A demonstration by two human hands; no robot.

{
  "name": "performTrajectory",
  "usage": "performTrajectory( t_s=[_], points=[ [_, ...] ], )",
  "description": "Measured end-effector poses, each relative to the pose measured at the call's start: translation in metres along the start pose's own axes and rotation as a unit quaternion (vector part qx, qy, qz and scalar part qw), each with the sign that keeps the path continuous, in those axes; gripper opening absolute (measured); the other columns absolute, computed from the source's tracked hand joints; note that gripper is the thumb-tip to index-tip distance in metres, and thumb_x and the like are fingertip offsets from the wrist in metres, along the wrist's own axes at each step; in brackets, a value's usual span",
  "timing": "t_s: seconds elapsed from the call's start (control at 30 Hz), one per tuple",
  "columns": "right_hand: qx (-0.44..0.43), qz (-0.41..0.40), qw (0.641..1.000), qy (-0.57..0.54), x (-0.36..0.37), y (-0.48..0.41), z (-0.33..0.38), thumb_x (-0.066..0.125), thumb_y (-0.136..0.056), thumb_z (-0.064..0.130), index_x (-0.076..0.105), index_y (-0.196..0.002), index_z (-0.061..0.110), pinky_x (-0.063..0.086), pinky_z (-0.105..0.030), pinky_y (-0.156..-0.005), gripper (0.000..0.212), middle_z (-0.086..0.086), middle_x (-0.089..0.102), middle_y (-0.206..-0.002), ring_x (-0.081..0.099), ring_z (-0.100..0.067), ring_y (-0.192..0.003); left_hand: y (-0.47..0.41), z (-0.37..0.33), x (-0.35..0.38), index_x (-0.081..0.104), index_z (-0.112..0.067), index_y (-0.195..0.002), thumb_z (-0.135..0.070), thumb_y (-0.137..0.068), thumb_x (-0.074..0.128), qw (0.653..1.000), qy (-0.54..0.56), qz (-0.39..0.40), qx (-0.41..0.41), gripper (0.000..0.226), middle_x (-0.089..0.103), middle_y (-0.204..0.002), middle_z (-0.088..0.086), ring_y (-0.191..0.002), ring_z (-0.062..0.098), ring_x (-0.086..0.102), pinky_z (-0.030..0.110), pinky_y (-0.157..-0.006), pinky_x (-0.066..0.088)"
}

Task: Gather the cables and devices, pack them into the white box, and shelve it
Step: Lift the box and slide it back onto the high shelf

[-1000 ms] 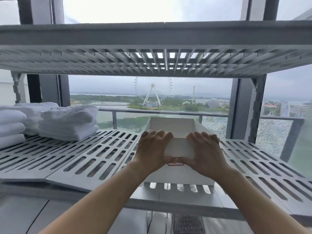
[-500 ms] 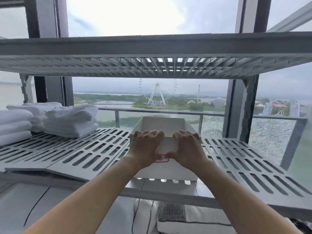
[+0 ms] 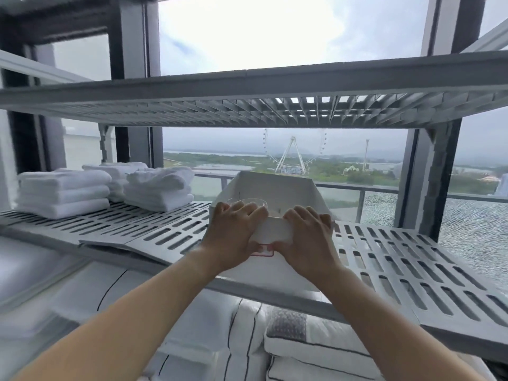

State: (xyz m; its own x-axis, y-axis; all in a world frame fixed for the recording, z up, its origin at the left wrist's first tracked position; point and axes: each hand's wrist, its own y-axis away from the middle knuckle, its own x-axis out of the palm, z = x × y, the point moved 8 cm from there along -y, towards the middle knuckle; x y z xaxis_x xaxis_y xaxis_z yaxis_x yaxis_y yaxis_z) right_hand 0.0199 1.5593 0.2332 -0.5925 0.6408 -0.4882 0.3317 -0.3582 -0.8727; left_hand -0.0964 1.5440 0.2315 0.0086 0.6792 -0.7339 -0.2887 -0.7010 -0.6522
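The white box [image 3: 275, 188] stands on the grey slatted shelf [image 3: 412, 265], its near wall at the shelf's front edge. A small red-edged label [image 3: 262, 250] shows on that wall between my hands. My left hand [image 3: 233, 237] and my right hand [image 3: 308, 240] both grip the box's near rim, fingers curled over the top edge. A clear cable loop [image 3: 250, 201] shows just inside the box behind my left fingers. The rest of the box's contents are hidden.
Stacks of folded white towels [image 3: 63, 193] [image 3: 159, 188] lie on the shelf's left part. Another slatted shelf [image 3: 247, 105] runs close overhead. Packed white pillows [image 3: 302, 345] sit on the level below. A shelf post [image 3: 439, 182] stands right of the box, before a window.
The box has slid a little farther onto the shelf under both hands. The view has tilted up and drawn back, so more of the upper shelf and window shows.
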Motion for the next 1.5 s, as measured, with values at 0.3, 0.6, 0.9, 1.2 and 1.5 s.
performTrajectory(
  t_s=[0.3, 0.6, 0.9, 1.2, 1.5],
  points=[
    [-0.067, 0.003, 0.996, -0.057, 0.008, -0.008, 0.064, 0.081, -0.053, 0.034, 0.057, -0.076, 0.015, 0.02, -0.033, -0.066, 0.039, 0.0, 0.06, -0.079, 0.059, -0.026, -0.08, 0.054, 0.038, -0.035, 0.047, -0.026, -0.118, -0.049, -0.075, 0.065, 0.998, -0.049, -0.004, -0.05, 0.053, 0.054, -0.118, -0.008, -0.113, 0.021, 0.048, 0.033, -0.073, 0.017],
    [-0.118, 0.0, 0.985, -0.129, 0.041, -0.026, 0.162, 0.083, -0.051, 0.035, 0.058, -0.077, 0.015, 0.021, -0.032, -0.067, 0.041, 0.001, 0.061, -0.079, 0.06, -0.025, -0.08, 0.122, 0.112, -0.074, 0.05, -0.023, -0.115, -0.048, -0.071, 0.069, 0.988, -0.102, -0.004, -0.116, 0.054, 0.058, -0.112, -0.006, -0.108, 0.023, 0.053, 0.037, -0.077, 0.028],
    [-0.147, -0.001, 0.971, -0.187, 0.091, -0.053, 0.322, 0.084, -0.051, 0.038, 0.057, -0.077, 0.016, 0.03, -0.032, -0.067, 0.044, 0.002, 0.06, -0.078, 0.059, -0.025, -0.078, 0.222, 0.226, -0.14, 0.055, -0.019, -0.107, -0.04, -0.064, 0.079, 0.976, -0.148, -0.013, -0.159, 0.054, 0.059, -0.111, -0.001, -0.099, 0.027, 0.057, 0.046, -0.084, 0.037],
    [-0.172, -0.042, 0.951, -0.255, 0.117, -0.09, 0.484, 0.083, -0.049, 0.035, 0.058, -0.077, 0.015, 0.016, -0.029, -0.064, 0.042, 0.002, 0.059, -0.075, 0.058, -0.024, -0.073, 0.311, 0.343, -0.219, 0.056, -0.017, -0.111, -0.04, -0.07, 0.073, 0.961, -0.202, -0.006, -0.188, 0.05, 0.062, -0.109, 0.0, -0.103, 0.026, 0.056, 0.043, -0.085, 0.032],
    [-0.181, -0.091, 0.941, -0.272, 0.131, -0.14, 0.578, 0.085, -0.042, 0.03, 0.055, -0.071, 0.014, 0.02, -0.028, -0.064, 0.044, 0.001, 0.056, -0.069, 0.058, -0.026, -0.067, 0.343, 0.416, -0.276, 0.062, -0.011, -0.1, -0.035, -0.064, 0.079, 0.946, -0.264, -0.068, -0.174, 0.047, 0.065, -0.098, 0.004, -0.091, 0.03, 0.061, 0.044, -0.076, 0.039]
  ],
)
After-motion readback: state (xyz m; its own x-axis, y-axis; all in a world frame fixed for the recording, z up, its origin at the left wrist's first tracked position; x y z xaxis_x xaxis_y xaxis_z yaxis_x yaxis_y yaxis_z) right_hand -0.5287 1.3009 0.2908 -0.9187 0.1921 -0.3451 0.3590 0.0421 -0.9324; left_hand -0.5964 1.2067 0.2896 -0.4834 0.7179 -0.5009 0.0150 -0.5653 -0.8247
